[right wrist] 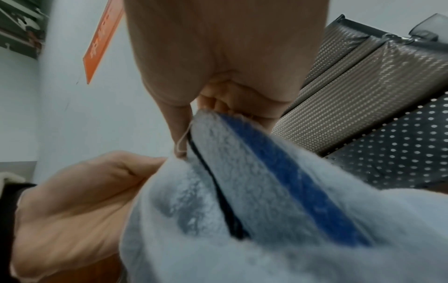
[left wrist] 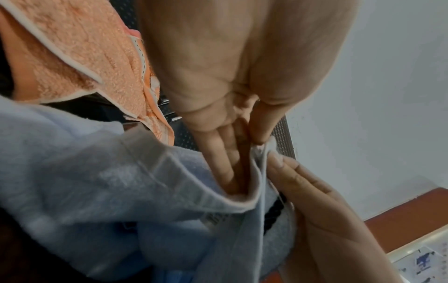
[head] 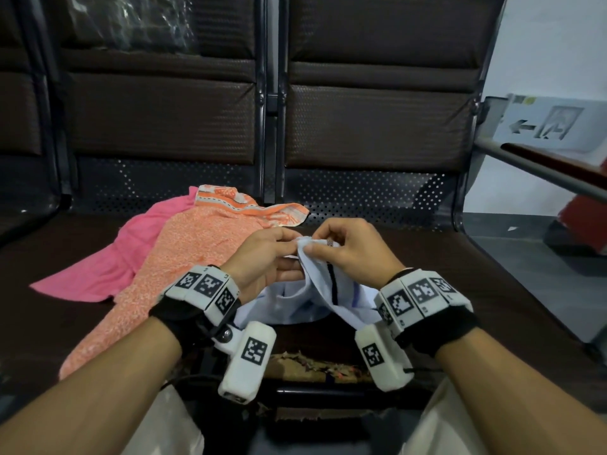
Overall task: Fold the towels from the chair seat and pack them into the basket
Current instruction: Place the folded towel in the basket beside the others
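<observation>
- Nearest, on the chair seat (head: 492,290): light blue towel (head: 315,297) bunched in a heap between the wrists, only its top corner lifted. Risk: lower layers staying twisted, so any fold made from here comes out crooked.
- Just above the heap: left hand (head: 262,254) and right hand (head: 351,247) close together, both pinching the same corner of the light blue towel, fingertips nearly touching. Risk: thin hem slipping from so small a pinch once the hands draw apart, dropping the cloth back into the heap.
- Dark stripe (head: 332,284) running down from the pinch: likely a handy guide for squaring edges; ignoring it invites a skewed fold.
- Farther left: orange towel (head: 184,257) lying over the pink towel (head: 108,257), both unfolded. Risk: blue cloth snagging the orange edge and dragging it along.
- Basket: not in view; placement cannot be judged.
</observation>
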Demonstrator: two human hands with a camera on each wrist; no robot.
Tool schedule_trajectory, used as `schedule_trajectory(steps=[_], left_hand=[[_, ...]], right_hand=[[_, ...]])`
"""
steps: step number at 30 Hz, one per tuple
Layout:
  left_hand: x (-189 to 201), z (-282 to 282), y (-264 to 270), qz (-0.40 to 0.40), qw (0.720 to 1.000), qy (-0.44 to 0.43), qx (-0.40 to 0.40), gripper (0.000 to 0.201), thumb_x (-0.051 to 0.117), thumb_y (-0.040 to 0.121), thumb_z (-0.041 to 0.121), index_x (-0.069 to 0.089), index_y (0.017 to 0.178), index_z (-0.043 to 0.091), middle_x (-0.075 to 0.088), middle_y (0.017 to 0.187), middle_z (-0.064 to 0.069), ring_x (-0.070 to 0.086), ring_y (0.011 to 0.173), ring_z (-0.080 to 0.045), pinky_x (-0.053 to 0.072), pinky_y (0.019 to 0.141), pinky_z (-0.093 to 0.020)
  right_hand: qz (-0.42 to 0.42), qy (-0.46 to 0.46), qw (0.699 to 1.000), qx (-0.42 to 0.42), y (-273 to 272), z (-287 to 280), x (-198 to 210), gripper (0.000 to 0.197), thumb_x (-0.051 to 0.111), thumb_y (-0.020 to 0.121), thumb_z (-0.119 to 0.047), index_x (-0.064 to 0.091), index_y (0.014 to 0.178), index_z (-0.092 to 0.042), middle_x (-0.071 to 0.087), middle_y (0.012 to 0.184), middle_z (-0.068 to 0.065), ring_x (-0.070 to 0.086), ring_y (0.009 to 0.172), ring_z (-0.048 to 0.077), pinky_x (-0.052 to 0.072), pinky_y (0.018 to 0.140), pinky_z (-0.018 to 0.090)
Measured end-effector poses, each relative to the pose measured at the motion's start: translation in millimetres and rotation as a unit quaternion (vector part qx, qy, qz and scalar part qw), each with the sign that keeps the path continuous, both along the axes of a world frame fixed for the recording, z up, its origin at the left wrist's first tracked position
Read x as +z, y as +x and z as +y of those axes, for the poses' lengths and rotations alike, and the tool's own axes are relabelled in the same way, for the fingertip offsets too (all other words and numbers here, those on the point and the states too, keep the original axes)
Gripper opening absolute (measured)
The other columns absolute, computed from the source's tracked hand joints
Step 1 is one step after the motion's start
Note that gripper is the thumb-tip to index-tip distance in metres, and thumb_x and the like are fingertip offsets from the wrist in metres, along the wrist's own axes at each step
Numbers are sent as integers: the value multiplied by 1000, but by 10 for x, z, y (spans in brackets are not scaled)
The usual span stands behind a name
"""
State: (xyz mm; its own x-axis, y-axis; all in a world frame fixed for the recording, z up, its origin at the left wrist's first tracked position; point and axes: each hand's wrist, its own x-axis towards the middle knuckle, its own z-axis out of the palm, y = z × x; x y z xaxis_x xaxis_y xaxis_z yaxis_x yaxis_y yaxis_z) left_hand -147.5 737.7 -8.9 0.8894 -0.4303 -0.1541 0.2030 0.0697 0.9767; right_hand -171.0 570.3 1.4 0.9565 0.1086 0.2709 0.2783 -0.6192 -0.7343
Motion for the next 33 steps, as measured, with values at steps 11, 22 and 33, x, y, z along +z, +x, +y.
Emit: schedule_trajectory(steps=[11,22,33], left_hand=[[28,-7,-68,-90,995,32,-14,10,50,95,14,54,93,5,69,90,-17,68,76,-23,58,68,-27],[71,54,-40,-117,982,83,125,17,43,98,12,58,94,5,62,90,-19,57,86,-30,49,84,-49],[179,539,-112,-43,972,65,223,30,35,93,2,52,71,14,55,75,-5,54,68,-17,48,65,-30]], right_hand=[[69,104,992,1,82,-23,-38,19,74,81,-26,68,81,-7,61,72,5,54,67,12,45,67,31],[55,-4,998,39,-26,52,31,22,64,88,-36,63,73,-19,64,67,0,55,62,9,46,65,31],[148,-450,875,99,-262,-273,-203,44,61,81,-58,67,100,-19,66,100,5,59,94,23,44,77,30]])
